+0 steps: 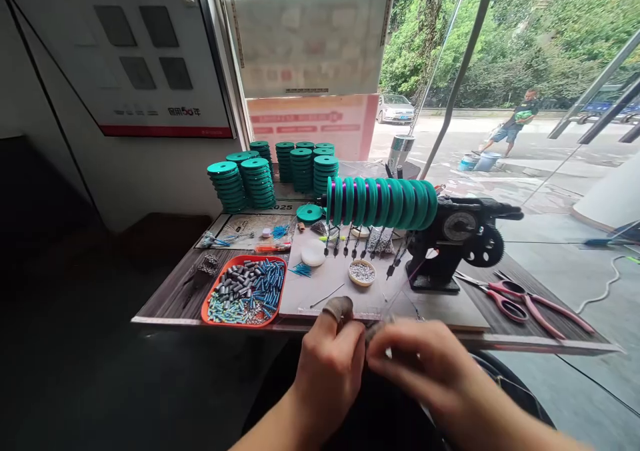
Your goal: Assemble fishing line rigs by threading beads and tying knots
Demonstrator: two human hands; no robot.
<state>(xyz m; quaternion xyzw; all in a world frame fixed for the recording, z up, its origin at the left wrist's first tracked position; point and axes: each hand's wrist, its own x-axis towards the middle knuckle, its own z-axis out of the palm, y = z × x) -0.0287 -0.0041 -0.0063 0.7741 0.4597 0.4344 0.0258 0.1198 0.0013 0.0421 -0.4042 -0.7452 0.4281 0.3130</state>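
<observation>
Fingers of the left hand (331,357) and right hand (430,364) pinch a small, blurred piece (371,331) at the tabletop's (173,302) near edge; loosened pressure could drop it, a forward bump upset the round dish (362,283).

Two hands (366,347) met at lower center, below a counter (170,291) holding green spools (380,203) on a black winder (457,237).

Two hands (333,361) (433,367), one tray (284,289), one machine (435,264), two pink-handled tools (543,317)
</observation>
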